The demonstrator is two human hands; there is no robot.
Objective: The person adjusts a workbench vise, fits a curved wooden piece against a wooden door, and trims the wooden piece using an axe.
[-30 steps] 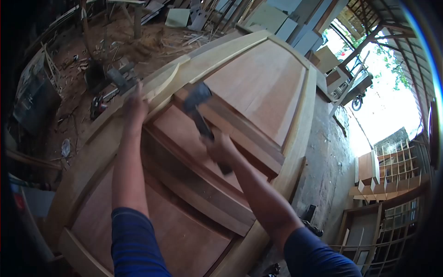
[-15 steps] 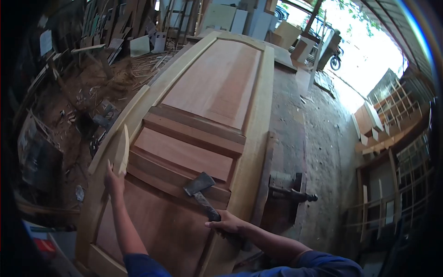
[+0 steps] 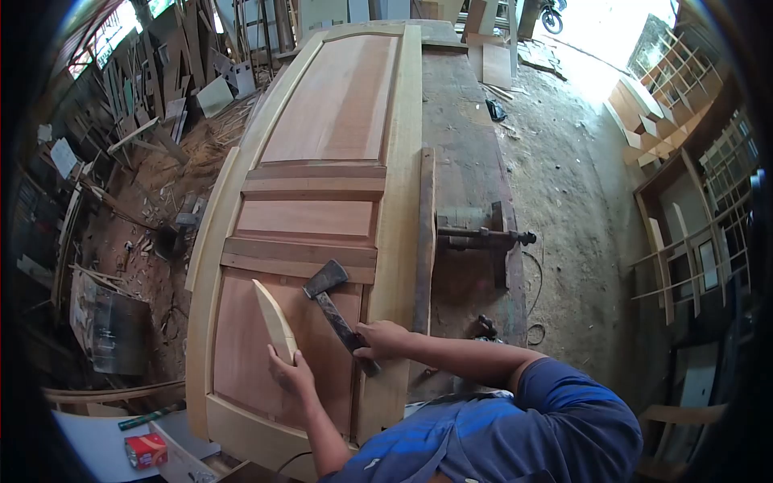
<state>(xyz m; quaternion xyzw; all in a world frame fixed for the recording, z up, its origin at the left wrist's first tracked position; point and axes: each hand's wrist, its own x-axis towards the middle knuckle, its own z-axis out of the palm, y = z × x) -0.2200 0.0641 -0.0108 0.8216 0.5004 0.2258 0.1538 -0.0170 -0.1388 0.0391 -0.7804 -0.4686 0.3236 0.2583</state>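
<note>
A wooden panel door (image 3: 291,324) lies flat beneath both hands, pale along its frame and reddish in its panels. My left hand (image 3: 291,373) is closed around the lower end of a pale pointed wooden wedge (image 3: 274,317), whose tip points up and away from me. In my right hand (image 3: 384,339) is a hatchet (image 3: 325,278), gripped by its dark handle. The blade is over the door's lower panel and the crossbar above it, just right of the wedge. Whether the blade touches the door I cannot tell.
A workbench (image 3: 467,105) supports the door, with a vise (image 3: 483,235) on its right side. Wood scraps cover the ground at left, and boards lean at the back. Wooden frames (image 3: 684,217) stand at right. A red packet (image 3: 146,451) lies at lower left.
The wedge in my left hand has come from the door's left edge to over the lower panel, nearer the hatchet. My view has shifted, showing more of my body.
</note>
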